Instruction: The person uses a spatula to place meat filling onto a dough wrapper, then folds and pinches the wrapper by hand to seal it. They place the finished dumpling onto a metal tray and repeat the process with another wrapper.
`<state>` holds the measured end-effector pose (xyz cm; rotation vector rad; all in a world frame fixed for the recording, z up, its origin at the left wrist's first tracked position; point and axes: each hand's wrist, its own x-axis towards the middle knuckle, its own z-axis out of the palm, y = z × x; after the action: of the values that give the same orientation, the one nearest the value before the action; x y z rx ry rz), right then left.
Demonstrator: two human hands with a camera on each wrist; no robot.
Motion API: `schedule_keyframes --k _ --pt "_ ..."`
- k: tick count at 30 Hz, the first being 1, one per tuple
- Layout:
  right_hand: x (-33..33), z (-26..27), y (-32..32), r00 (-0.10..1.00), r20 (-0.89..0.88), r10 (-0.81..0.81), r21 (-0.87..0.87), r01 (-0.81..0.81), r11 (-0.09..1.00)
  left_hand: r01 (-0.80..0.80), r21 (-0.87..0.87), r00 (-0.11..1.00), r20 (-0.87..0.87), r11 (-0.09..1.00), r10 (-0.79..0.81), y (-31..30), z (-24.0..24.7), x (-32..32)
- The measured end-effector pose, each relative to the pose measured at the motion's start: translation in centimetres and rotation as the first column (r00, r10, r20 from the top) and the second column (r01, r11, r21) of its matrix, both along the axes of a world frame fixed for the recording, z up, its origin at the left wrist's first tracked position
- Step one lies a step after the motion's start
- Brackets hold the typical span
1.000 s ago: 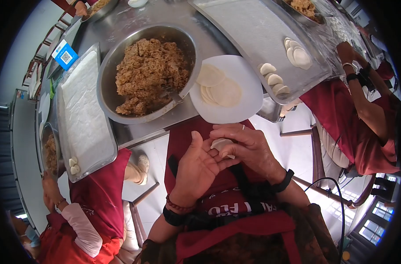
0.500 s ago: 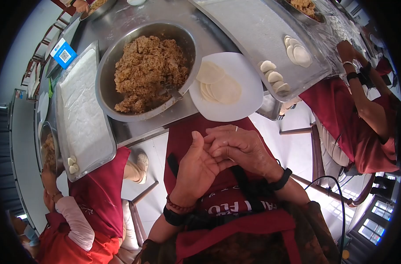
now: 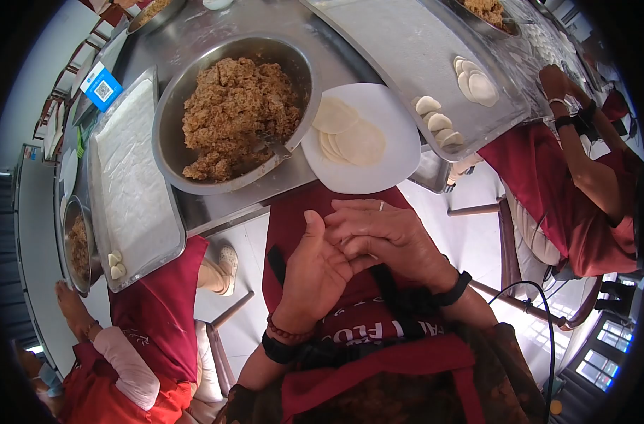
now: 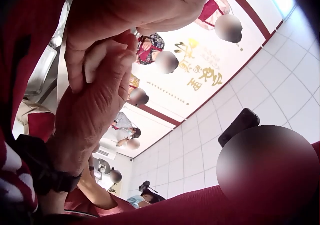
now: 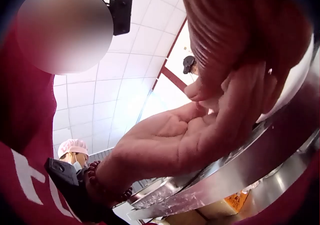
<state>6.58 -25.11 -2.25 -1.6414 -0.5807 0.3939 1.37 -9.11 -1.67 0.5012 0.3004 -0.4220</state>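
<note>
In front of my apron both hands meet around a dumpling [image 4: 99,59], whose pale dough shows between the fingers in the left wrist view; from above they hide it. My left hand [image 3: 313,265] lies palm up, its thumb raised and its fingers curving up under the dumpling. Over it, my right hand [image 3: 393,240] grips the dough with bent fingers and thumb. Beyond them, a white plate [image 3: 400,166] holds several round wrappers [image 3: 364,145]. Left of it stands a steel bowl [image 3: 165,145] of brown filling [image 3: 237,113], with a utensil handle [image 3: 276,146] at its near side.
A tray [image 3: 385,42] at the right bears folded dumplings [image 3: 438,120] and more pale pieces [image 3: 476,81]. Another floured tray [image 3: 135,177] lies left, with a few small dumplings at its near corner. People sit close on both sides. A blue QR-code sign [image 3: 103,87] stands at left.
The dumpling, visible from above a second ago, is now covered as my right fingers have closed over it. The neighbour's hand at left has moved away from their bowl.
</note>
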Motion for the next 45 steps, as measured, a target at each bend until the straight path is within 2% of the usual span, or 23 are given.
schedule_keyframes --k 2,5,11,17,20,23,26,29,32,38,40,42,44,45 --pt "0.0 0.4 -0.1 0.997 -0.072 -0.013 0.053 0.017 0.998 -0.01 -0.018 1.0 -0.017 1.0 0.01 0.1 -0.2 -0.1" --pt "0.0 0.4 0.0 1.0 -0.01 -0.024 0.033 0.024 0.999 0.012 -0.032 0.999 0.052 0.999 -0.01 0.4 -0.8 -0.1" --pt "0.2 -0.2 -0.2 0.99 0.139 0.013 -0.082 -0.001 0.997 -0.039 0.022 0.999 -0.009 0.999 0.04 -0.4 0.5 -0.1" --pt "-0.1 0.0 -0.1 0.994 0.041 -0.101 0.035 0.1 0.994 -0.063 -0.021 0.998 0.011 0.998 0.063 0.0 -0.2 -0.4" --pt "0.0 -0.5 -0.3 0.991 0.069 -0.117 0.009 0.116 0.993 -0.107 -0.036 0.994 -0.005 0.994 0.107 -0.2 -0.1 -0.4" --pt "0.1 -0.6 -0.5 0.989 0.113 -0.091 0.038 0.088 0.995 -0.123 -0.122 0.992 0.009 0.985 0.125 -0.5 0.0 -0.4" --pt "-0.2 0.2 -0.7 0.996 0.032 -0.088 -0.002 0.089 0.996 -0.049 0.014 0.999 0.003 0.999 0.049 -0.4 0.4 -0.3" --pt "-0.4 0.4 -0.3 0.993 0.03 -0.111 -0.006 0.111 0.994 -0.003 0.028 0.997 0.078 1.0 0.001 0.1 0.1 -0.4" --pt "-0.4 0.4 0.2 0.985 -0.107 -0.137 0.095 0.148 0.984 -0.063 -0.004 0.997 0.041 0.998 0.063 0.0 0.4 -0.3" --pt "0.0 -0.5 -0.6 0.995 0.063 -0.073 0.093 0.067 0.993 -0.14 -0.197 0.986 0.061 0.97 0.155 -0.2 -0.7 -0.7" --pt "-0.4 -0.1 -0.5 0.993 -0.083 -0.087 0.158 0.1 0.982 -0.133 -0.162 0.988 0.056 0.978 0.144 -0.4 -0.5 -0.7" --pt "-0.4 -0.1 -0.5 0.993 -0.09 -0.076 0.171 0.091 0.981 -0.138 -0.151 0.988 0.05 0.979 0.147 -0.4 -0.5 -0.6" --pt "0.0 -0.6 -0.7 0.998 0.041 -0.044 0.131 0.038 0.991 -0.157 -0.166 0.985 0.041 0.974 0.166 -0.4 -0.7 -0.7" --pt "0.0 -0.2 -0.4 0.996 0.015 -0.084 0.14 0.081 0.987 -0.165 -0.175 0.984 0.038 0.971 0.175 -0.4 -0.7 -0.7"
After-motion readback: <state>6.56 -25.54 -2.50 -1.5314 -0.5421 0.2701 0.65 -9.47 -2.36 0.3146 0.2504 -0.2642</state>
